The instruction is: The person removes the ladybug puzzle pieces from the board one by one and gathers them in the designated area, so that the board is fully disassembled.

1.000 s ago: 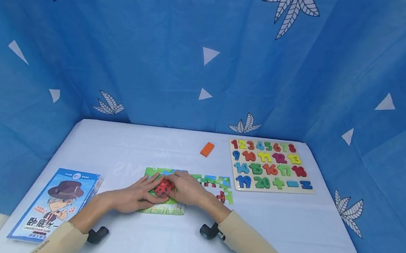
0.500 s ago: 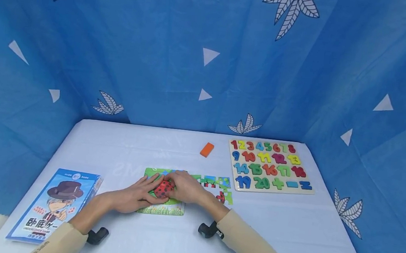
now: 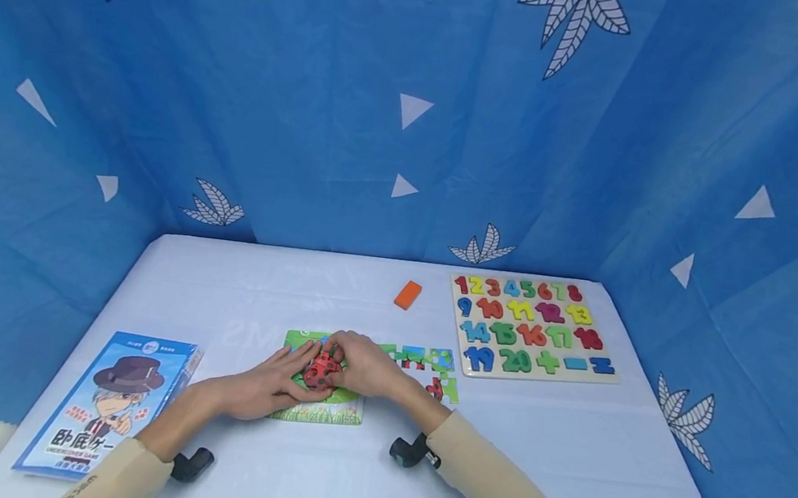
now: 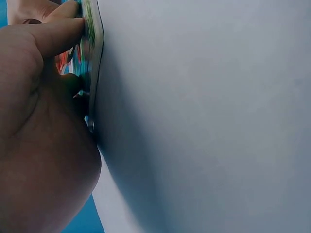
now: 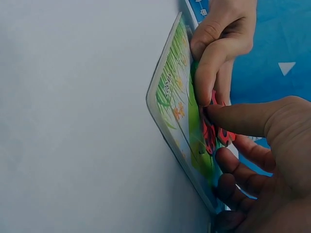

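Observation:
A green puzzle board (image 3: 321, 414) with a printed grass edge lies on the table, a red, black-spotted ladybug picture (image 3: 321, 372) at its middle. My left hand (image 3: 263, 388) rests on the board's left part, fingers spread and fairly straight beside the ladybug. With thumb and fingers my right hand (image 3: 366, 368) pinches a red spotted piece (image 5: 226, 136), which stands tilted above the board in the right wrist view. Its far side is hidden by the fingers. In the left wrist view the left hand (image 4: 39, 97) touches the board's edge (image 4: 97, 43).
Several loose puzzle pieces (image 3: 440, 360) lie right of the board. Behind them are an orange block (image 3: 408, 294) and a wooden number board (image 3: 533, 330). A blue boxed game (image 3: 108, 405) lies at the left. Blue cloth (image 3: 409, 160) hangs behind the table.
My right hand has shifted slightly up, and the red spotted piece in its fingers has lifted and tilted. My left hand has stayed in place.

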A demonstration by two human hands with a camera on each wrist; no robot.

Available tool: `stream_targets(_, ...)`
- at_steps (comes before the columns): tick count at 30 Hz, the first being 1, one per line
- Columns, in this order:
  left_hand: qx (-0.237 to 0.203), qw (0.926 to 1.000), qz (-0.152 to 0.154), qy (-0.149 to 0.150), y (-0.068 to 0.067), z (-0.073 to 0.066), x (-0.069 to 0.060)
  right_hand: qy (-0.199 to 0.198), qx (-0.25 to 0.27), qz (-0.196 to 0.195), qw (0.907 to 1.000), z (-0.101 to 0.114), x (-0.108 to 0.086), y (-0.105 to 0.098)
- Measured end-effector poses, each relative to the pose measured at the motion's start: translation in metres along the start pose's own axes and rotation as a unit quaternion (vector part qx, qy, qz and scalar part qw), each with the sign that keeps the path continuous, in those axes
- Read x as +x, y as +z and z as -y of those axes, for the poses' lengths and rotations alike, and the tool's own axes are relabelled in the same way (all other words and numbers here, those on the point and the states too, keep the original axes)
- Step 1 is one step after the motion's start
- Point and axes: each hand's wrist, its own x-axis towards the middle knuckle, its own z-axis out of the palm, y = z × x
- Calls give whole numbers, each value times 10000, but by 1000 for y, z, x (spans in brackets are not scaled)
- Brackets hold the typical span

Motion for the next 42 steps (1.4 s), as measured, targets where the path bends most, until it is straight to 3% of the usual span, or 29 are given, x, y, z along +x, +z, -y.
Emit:
stream_targets(10,28,10000,0,11,-2,0,1,58,117,-107,9999,2,0,-2)
stream_targets(17,46,10000,18,34,-2,1,1,169,810,-55,9966,4,0,-6)
stream_targets(22,29,10000,38,-12,-2,1,1,-23,1223,-16,9925,5,-2,-9)
stream_targets(29,49,10000,15,62,-4,-1,1,-299,1310,-170,9908,7,-4,-15)
stream_targets(42,10,10000,3,28,-1,0,0,-343,1348,-484,9891,-8,-14,-24)
